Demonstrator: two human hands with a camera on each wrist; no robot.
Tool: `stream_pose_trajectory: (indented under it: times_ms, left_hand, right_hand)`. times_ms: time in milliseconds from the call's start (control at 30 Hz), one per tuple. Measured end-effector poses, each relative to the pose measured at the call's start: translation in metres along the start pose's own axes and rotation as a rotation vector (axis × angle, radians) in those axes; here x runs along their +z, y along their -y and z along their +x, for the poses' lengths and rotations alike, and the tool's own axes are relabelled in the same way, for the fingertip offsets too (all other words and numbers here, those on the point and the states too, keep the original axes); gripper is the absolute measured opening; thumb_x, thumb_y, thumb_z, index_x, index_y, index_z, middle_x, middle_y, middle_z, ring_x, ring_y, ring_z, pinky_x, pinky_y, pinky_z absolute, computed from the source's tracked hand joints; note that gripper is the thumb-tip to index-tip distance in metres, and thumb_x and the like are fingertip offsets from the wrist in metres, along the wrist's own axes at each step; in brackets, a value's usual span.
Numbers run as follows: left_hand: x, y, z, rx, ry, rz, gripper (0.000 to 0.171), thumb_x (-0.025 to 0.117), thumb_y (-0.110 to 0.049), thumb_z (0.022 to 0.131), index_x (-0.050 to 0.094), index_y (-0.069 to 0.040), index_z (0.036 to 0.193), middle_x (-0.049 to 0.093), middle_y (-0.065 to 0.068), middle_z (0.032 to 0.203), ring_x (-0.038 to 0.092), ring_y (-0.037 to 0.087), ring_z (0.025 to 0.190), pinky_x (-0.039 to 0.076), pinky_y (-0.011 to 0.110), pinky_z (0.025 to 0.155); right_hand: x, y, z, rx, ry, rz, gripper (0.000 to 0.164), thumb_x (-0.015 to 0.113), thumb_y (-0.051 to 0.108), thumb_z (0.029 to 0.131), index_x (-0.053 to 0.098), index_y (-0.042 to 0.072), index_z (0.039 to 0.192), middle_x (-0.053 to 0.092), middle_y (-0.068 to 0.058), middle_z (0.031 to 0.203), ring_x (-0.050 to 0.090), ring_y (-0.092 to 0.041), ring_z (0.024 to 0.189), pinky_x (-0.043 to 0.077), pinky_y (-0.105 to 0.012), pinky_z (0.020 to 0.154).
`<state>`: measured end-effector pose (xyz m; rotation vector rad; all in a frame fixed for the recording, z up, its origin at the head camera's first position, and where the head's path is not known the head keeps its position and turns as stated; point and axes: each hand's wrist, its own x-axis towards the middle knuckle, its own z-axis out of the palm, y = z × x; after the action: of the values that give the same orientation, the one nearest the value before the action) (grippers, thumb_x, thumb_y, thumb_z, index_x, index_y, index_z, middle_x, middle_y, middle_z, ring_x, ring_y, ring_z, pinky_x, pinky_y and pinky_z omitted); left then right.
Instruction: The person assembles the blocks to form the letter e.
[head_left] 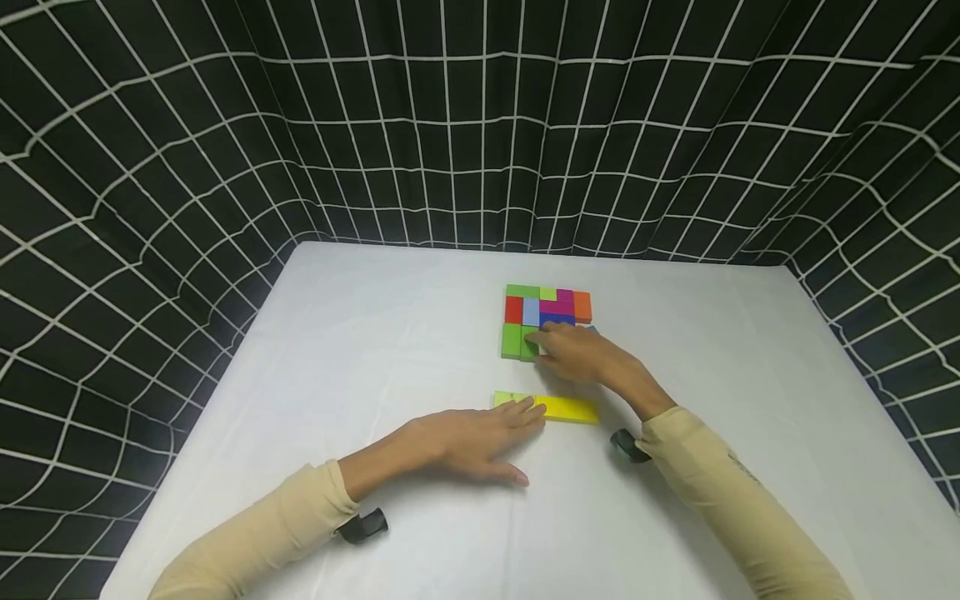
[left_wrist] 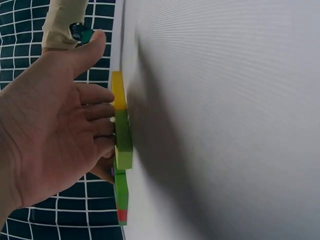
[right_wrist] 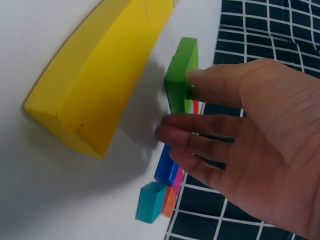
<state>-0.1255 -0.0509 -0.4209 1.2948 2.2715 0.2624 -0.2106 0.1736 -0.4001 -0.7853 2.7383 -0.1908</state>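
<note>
My left hand [head_left: 480, 437] reaches in from the left with fingers extended and thumb spread. Its fingertips lie over a front row made of a light green block [head_left: 506, 397] and a long yellow block [head_left: 570, 409]; the left wrist view shows that light green block [left_wrist: 123, 135] right beside the fingertips. Farther back, my right hand [head_left: 577, 350] touches the top of a green block [head_left: 527, 348] with a fingertip, its fingers mostly straight. Next to that block is another green block [head_left: 511, 342]. The right hand partly covers a dark blue block [head_left: 557, 318].
Behind the green blocks, red [head_left: 513, 310], light blue [head_left: 531, 312], magenta [head_left: 558, 307] and orange [head_left: 582, 307] blocks fit closely together. A teal block [right_wrist: 151, 202] shows at the group's right. White cloth [head_left: 375, 333] covers the table; a dark gridded curtain [head_left: 465, 125] surrounds it.
</note>
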Motion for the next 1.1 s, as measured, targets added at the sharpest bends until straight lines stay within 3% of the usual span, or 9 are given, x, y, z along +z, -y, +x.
stream_pose_trajectory:
  times_ms: [133, 200, 400, 467, 633, 900, 1100]
  left_hand:
    - [-0.001, -0.001, 0.001, 0.005, 0.003, 0.045, 0.083, 0.050, -0.061, 0.104, 0.022, -0.014, 0.168, 0.009, 0.002, 0.179, 0.008, 0.022, 0.167, 0.023, 0.037, 0.134]
    - [-0.002, -0.002, 0.002, 0.010, 0.009, 0.059, 0.083, 0.051, -0.060, 0.104, 0.023, -0.013, 0.168, 0.010, 0.003, 0.179, 0.009, 0.022, 0.167, 0.023, 0.036, 0.134]
    - [-0.003, -0.002, 0.004, -0.004, 0.030, 0.094, 0.084, 0.053, -0.059, 0.104, 0.024, -0.013, 0.167, 0.012, 0.004, 0.178, 0.010, 0.022, 0.167, 0.023, 0.036, 0.133]
    - [-0.004, -0.003, 0.005, -0.008, 0.032, 0.093, 0.085, 0.054, -0.059, 0.103, 0.024, -0.012, 0.167, 0.013, 0.004, 0.178, 0.010, 0.022, 0.167, 0.023, 0.036, 0.133]
    - [-0.006, -0.006, 0.007, -0.015, 0.036, 0.107, 0.086, 0.056, -0.059, 0.102, 0.025, -0.012, 0.167, 0.015, 0.004, 0.178, 0.012, 0.022, 0.166, 0.023, 0.036, 0.133]
    - [-0.008, -0.009, 0.008, -0.031, 0.050, 0.100, 0.085, 0.057, -0.059, 0.102, 0.026, -0.014, 0.167, 0.016, 0.002, 0.178, 0.012, 0.020, 0.166, 0.023, 0.036, 0.134]
    - [-0.008, -0.010, 0.007, -0.040, 0.043, 0.081, 0.085, 0.059, -0.058, 0.101, 0.027, -0.014, 0.167, 0.015, 0.003, 0.178, 0.012, 0.020, 0.166, 0.023, 0.037, 0.134]
  right_hand:
    - [-0.003, -0.005, -0.003, 0.015, 0.044, -0.004, 0.040, 0.065, 0.021, 0.103, 0.065, 0.007, 0.141, 0.070, -0.014, 0.122, 0.064, -0.026, 0.104, 0.058, -0.052, 0.104]
    - [-0.005, -0.008, -0.008, 0.020, 0.025, 0.007, 0.037, 0.066, 0.020, 0.102, 0.067, 0.007, 0.136, 0.071, -0.012, 0.118, 0.064, -0.026, 0.102, 0.059, -0.052, 0.102]
    - [0.000, -0.011, -0.009, 0.018, -0.048, 0.081, 0.039, 0.066, 0.029, 0.103, 0.067, 0.016, 0.139, 0.074, -0.009, 0.126, 0.067, -0.028, 0.110, 0.059, -0.055, 0.101]
    - [0.004, -0.011, -0.008, 0.011, -0.050, 0.080, 0.035, 0.066, 0.030, 0.103, 0.071, 0.017, 0.135, 0.075, -0.008, 0.121, 0.065, -0.026, 0.105, 0.060, -0.052, 0.098]
    - [0.006, -0.015, -0.014, 0.020, -0.058, 0.082, 0.022, 0.071, 0.017, 0.099, 0.077, 0.017, 0.120, 0.075, -0.005, 0.110, 0.060, -0.023, 0.099, 0.060, -0.046, 0.090]
    - [-0.008, -0.022, -0.038, 0.005, -0.017, 0.127, 0.042, 0.073, 0.004, 0.094, 0.068, 0.014, 0.135, 0.073, -0.010, 0.121, 0.063, -0.027, 0.105, 0.058, -0.055, 0.101]
    - [-0.011, -0.023, -0.048, -0.025, 0.058, 0.145, 0.037, 0.078, 0.005, 0.089, 0.073, 0.010, 0.125, 0.073, -0.006, 0.110, 0.059, -0.022, 0.098, 0.060, -0.048, 0.096]
